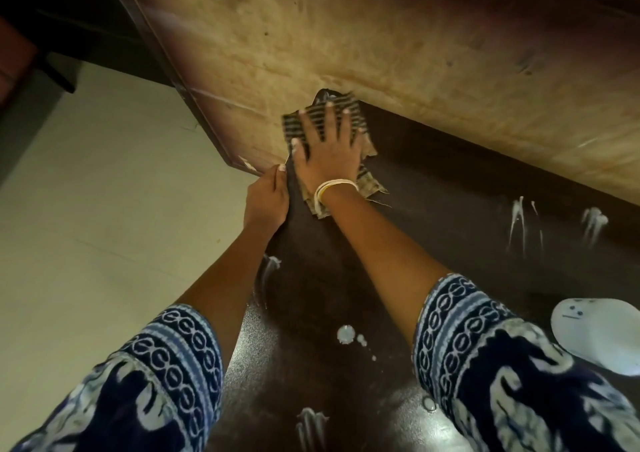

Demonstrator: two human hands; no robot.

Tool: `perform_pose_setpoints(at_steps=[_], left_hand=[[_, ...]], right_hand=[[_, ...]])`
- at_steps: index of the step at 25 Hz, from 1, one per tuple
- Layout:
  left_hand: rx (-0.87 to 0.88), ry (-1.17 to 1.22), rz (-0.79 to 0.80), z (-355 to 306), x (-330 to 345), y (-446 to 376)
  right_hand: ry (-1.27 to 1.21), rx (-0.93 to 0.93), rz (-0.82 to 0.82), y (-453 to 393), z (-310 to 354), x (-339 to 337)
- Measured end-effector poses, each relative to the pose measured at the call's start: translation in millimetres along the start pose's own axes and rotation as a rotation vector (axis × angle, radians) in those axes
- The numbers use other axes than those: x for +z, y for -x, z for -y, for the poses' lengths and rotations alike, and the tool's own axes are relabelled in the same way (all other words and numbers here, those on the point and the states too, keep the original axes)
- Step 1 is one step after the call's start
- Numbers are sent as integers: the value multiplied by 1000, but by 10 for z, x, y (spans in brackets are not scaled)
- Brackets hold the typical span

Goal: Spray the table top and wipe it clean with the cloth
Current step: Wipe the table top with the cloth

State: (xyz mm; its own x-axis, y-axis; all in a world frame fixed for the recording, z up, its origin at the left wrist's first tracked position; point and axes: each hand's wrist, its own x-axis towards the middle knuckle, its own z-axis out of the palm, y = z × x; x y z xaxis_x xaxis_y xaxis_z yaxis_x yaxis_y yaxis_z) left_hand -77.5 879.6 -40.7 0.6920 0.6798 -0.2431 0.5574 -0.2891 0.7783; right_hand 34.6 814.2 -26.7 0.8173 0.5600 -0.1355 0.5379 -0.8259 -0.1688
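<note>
The dark brown table top (pixel 433 188) fills the middle and right of the head view. White spray streaks (pixel 519 223) run down its right part, and more foam drops (pixel 346 333) lie near me. A striped, frayed cloth (pixel 372 183) lies flat at the table's far left corner. My right hand (pixel 327 143) presses on it with fingers spread wide. My left hand (pixel 266 202) curls over the table's left edge just beside the cloth. No spray bottle can be identified for sure.
A tan wooden board (pixel 381 42) stands right behind the table. Pale floor (pixel 86 226) lies to the left. A white rounded object (pixel 602 333) sits at the right edge, partly behind my patterned sleeve.
</note>
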Motion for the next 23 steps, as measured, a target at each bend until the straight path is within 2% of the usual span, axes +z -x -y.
perform_pose_setpoints(at_steps=[3,5,11,13,15,16,20,23], left_hand=[[20,6,1,-43,22,28],[13,-2,6,-54,39,20],[-32,-14,7,-91,-2,48],[-105,23,42,-89,-40,61],[-175,71,98,-5,-129,105],[-177,71,124,92,-187,152],[-173,100,129,588,-449,563],[-237,160,87,744,-496,903]], right_hand=[[11,-191,27,85,-104,1],[7,-170,-18,62,-398,-53],[-83,477,-135,332,-1402,-198],[-120,667,-126,399,-1326,-178],[-132,710,-106,392,-979,-153],[-113,633,-93,397,-753,-123],[-14,87,-8,729,95,96],[32,-220,46,1128,279,193]])
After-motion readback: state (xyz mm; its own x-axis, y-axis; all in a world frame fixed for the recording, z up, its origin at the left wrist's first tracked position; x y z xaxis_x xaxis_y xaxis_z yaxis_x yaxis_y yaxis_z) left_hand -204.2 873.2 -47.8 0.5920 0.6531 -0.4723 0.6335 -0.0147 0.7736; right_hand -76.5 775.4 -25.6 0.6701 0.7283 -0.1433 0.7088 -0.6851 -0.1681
